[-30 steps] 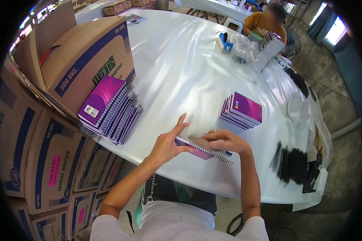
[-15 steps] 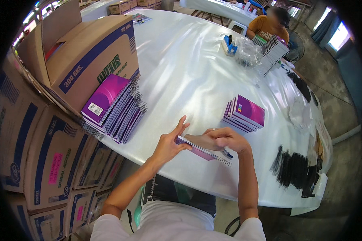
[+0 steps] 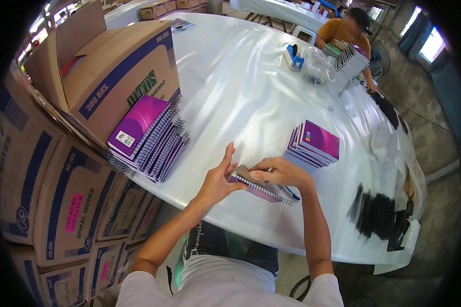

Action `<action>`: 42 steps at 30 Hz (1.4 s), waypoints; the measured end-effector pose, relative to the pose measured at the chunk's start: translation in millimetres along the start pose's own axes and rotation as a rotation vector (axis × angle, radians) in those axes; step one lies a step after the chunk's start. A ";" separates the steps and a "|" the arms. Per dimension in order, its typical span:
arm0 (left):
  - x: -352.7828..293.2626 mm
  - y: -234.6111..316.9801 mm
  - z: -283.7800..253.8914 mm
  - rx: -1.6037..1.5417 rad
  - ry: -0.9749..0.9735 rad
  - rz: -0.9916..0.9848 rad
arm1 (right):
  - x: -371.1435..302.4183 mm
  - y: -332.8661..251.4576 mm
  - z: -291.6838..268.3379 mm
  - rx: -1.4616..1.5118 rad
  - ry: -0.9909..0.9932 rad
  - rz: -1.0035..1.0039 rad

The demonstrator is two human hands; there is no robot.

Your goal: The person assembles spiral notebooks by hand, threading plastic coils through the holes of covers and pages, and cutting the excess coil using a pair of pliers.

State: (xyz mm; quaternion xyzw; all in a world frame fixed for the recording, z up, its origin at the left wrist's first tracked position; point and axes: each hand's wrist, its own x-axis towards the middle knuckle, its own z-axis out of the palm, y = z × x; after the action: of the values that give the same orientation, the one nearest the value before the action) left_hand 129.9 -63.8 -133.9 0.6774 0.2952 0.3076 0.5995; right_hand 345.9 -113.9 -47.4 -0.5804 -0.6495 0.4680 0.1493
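A spiral notebook (image 3: pixel 264 192) with a purple cover, a brown board side and a wire coil along its edge is tilted up between my hands, just above the white table. My left hand (image 3: pixel 220 178) grips its left end, thumb at the near side and index finger pointing up. The fingers of my right hand (image 3: pixel 280 172) are closed at the notebook's upper edge, against the brown board. Loose coil sticks out past the notebook's right end. Under my right hand shows a slim blue-and-dark tool (image 3: pixel 293 193); its kind is hidden.
A tall stack of purple spiral notebooks (image 3: pixel 138 123) stands at left by a large open carton (image 3: pixel 123 66). More cartons (image 3: pixel 69 204) are piled below. A smaller purple stack (image 3: pixel 320 143) is at right, with black coils (image 3: pixel 374 212) beyond. Across the table sits a person (image 3: pixel 346 33).
My right hand has moved left along the notebook, its fingers now at the brown board. My left hand keeps its hold. The person across has reached an arm down toward the table edge.
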 end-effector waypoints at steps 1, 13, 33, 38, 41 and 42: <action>-1.2 -2.8 0.0 -0.005 0.003 -0.004 | 4.4 5.0 2.0 -0.028 0.017 0.018; 8.5 -11.1 -15.5 -0.014 -0.297 0.026 | -95.0 23.9 -5.2 -0.068 0.416 0.027; -22.9 28.3 7.5 0.434 0.092 0.058 | -69.1 22.4 111.8 -0.460 0.925 -0.079; -25.5 39.0 17.3 0.816 0.222 0.354 | -65.6 -23.9 122.5 -0.577 0.955 -0.255; -28.3 45.3 18.9 0.881 0.206 0.361 | -65.1 -21.8 119.2 -0.662 0.945 -0.263; -28.6 46.8 18.2 0.906 0.209 0.372 | -66.3 -23.2 118.0 -0.662 0.926 -0.266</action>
State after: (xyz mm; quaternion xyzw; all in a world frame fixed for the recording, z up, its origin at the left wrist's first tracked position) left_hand 127.1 -102.3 -90.8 0.8763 0.3320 0.3165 0.1472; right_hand 263.4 -221.8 -67.2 -0.6535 -0.6958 -0.0851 0.2857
